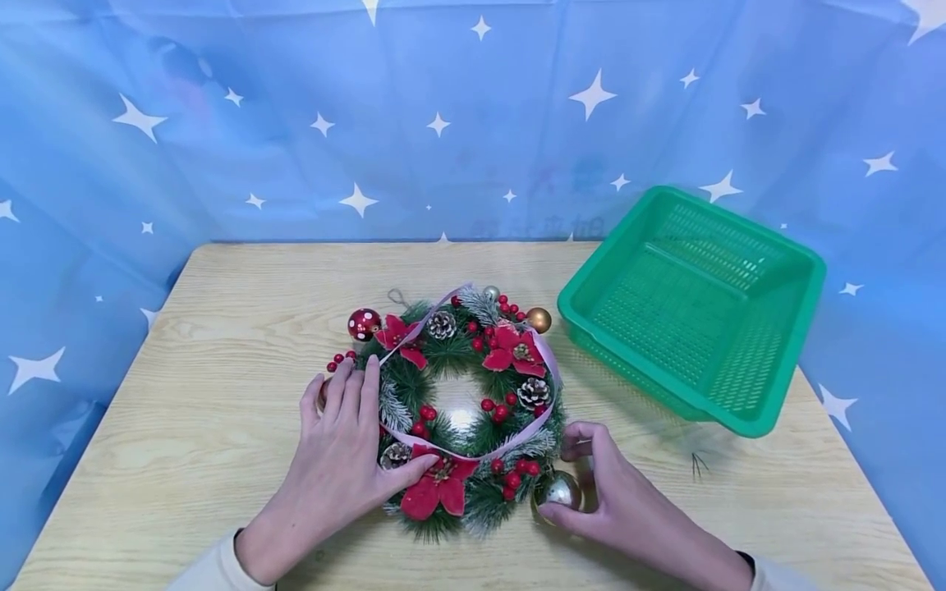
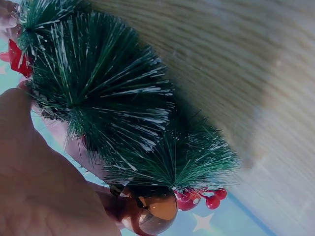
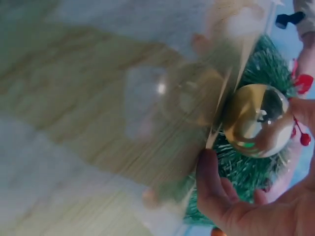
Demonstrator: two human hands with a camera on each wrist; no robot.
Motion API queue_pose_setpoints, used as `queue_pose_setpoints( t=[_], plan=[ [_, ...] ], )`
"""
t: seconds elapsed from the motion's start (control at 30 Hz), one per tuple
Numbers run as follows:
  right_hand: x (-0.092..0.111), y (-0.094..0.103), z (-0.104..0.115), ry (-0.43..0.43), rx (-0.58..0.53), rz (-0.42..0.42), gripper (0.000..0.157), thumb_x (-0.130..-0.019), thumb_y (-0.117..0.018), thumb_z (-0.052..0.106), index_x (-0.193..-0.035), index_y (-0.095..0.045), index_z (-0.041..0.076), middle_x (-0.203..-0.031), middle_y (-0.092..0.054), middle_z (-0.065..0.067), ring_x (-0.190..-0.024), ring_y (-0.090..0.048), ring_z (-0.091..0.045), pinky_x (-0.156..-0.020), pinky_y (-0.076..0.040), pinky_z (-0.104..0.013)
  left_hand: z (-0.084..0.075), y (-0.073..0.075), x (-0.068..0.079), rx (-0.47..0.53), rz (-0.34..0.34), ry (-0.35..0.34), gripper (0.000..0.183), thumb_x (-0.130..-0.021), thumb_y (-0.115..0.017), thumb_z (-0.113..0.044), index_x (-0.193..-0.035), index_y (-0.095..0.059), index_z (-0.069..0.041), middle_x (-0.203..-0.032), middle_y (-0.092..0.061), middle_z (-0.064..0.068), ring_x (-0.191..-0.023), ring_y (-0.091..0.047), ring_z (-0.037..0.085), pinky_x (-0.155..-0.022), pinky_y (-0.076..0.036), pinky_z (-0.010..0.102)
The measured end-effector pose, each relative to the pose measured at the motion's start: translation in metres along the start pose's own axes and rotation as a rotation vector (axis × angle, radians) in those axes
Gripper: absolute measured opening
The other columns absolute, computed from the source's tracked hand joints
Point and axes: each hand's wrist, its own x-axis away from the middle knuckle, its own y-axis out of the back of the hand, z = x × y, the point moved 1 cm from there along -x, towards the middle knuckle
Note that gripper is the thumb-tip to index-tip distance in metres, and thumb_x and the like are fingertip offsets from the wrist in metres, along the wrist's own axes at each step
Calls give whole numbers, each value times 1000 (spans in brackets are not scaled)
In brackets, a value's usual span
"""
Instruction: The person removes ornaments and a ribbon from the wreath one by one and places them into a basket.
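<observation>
Wreath (image 1: 484, 502): one, flat on the desk (image 1: 259, 312), between the two hands and to the left of the basket (image 1: 795, 345).
Left grip (image 1: 340, 443): released, fingers extended over the wreath's left side, thumb resting on the lower flower (image 1: 438, 495); the left wrist view shows the copper ball (image 2: 155, 211) just beside a finger.
Right grip (image 1: 613, 488): grasping the gold ball (image 1: 559, 491) at the wreath's lower right edge, thumb against it, fingers curled about its far side.
Done: by my judgement, most of the dressing; flowers, cones, berries and ribbon (image 1: 548, 357) all lie on the ring.
Remaining: work on the gold ball looks unfinished, since it is in hand; whether the ribbon is fastened I cannot tell from here.
Flowers: three, red; upper left, upper right, bottom.
Cones: three, frosted; one at the top (image 1: 442, 324), one at right (image 1: 534, 394), one near the left thumb.
Balls: five visible, namely gold, copper, spotted (image 1: 364, 324), bronze (image 1: 539, 319) and silver (image 1: 491, 291).
Berries: red, in several clusters; too overlapped for a sure count.
Basket: one, green, near the wreath, touched by neither hand.
Sprig (image 1: 697, 465): one, dark, loose on the desk below the basket.
</observation>
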Motion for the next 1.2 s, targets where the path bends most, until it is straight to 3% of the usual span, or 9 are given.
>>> queue_pose_setpoints(
  t=[0.3, 0.53, 0.73, 0.97, 1.2],
  plan=[
    [4, -4, -5, 107, -45, 15, 63, -86, -96, 32, -126, -51, 12, -106, -54, 5, -87, -55, -4, -71, -51, -26, 0, 2, -2, 21, 4, -14, 129, -80, -69, -88, -152, -46, 16, -141, -61, 33, -152, -38, 49, -119, -24, 69],
    [7, -5, -8, 118, -9, 17, 51, -89, -93, 35, -123, -57, 20, -99, -56, 12, -84, -52, -2, -67, -50, -25, 1, 3, -3, 31, 26, -20, 124, -78, -75, -84, -151, -50, 13, -140, -61, 30, -154, -36, 48, -119, -26, 66],
    [7, -3, -7, 93, -15, -4, 51, -90, -93, 36, -125, -59, 21, -103, -59, 14, -88, -56, -2, -70, -54, -26, 3, 4, -3, -3, 54, -48, 123, -81, -68, -87, -147, -53, 15, -144, -60, 33, -152, -38, 49, -122, -25, 64],
    [5, 6, -10, 192, -65, -87, 51, -86, -95, 18, -124, -60, 23, -110, -63, 16, -90, -62, -5, -74, -59, -28, 4, 5, -3, -8, 80, -59, 122, -84, -67, -87, -147, -53, 16, -147, -58, 34, -152, -37, 50, -122, -24, 64],
    [2, 17, -13, 257, -66, -125, 57, -84, -95, 12, -127, -60, 24, -113, -64, 15, -92, -63, -7, -75, -60, -29, 3, 6, -3, -3, 116, -45, 121, -86, -67, -86, -149, -51, 15, -148, -57, 33, -154, -33, 49, -122, -23, 66]
  ],
)
